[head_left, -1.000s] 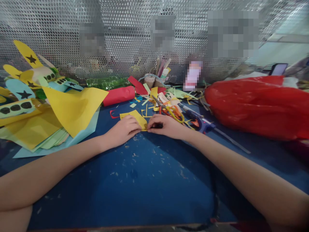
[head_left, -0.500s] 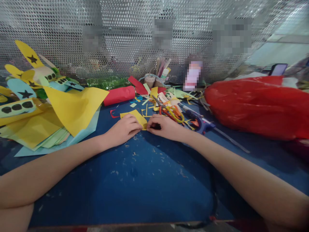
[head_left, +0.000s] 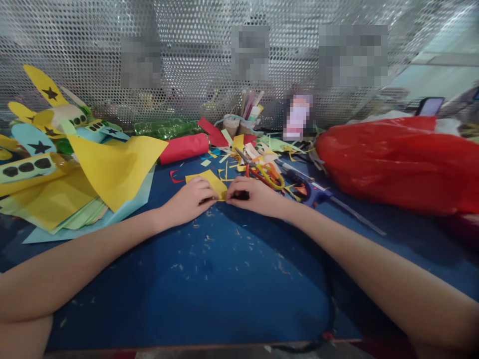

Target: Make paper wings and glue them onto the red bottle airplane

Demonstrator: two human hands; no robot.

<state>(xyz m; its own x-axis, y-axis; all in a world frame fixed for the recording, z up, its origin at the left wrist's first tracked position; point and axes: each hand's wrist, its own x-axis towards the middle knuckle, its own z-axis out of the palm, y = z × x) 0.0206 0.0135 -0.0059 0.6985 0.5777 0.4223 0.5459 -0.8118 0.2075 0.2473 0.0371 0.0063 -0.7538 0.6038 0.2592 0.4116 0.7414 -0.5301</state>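
A small yellow piece of paper [head_left: 212, 178] lies on the blue table between my hands. My left hand [head_left: 191, 198] has its fingers closed on the paper's near left part. My right hand [head_left: 254, 197] pinches the paper's near right corner, thumb against fingertips. The fingertips of both hands are nearly together at the near edge. Just beyond my right hand are scissors [head_left: 275, 177] with yellow and orange handles. A blue glue gun [head_left: 309, 189] lies to the right of them.
Paper planes [head_left: 56, 117] and large yellow sheets [head_left: 119, 167] crowd the left side. A red-wrapped roll [head_left: 185, 148], green bottles [head_left: 164, 128] and paper scraps [head_left: 262, 149] lie along the back. At the right sits a red plastic bag [head_left: 392, 164]; a perforated metal screen [head_left: 209, 50] stands behind.
Both hands stay on the yellow paper in almost the same pose. The whole view has shifted very slightly.
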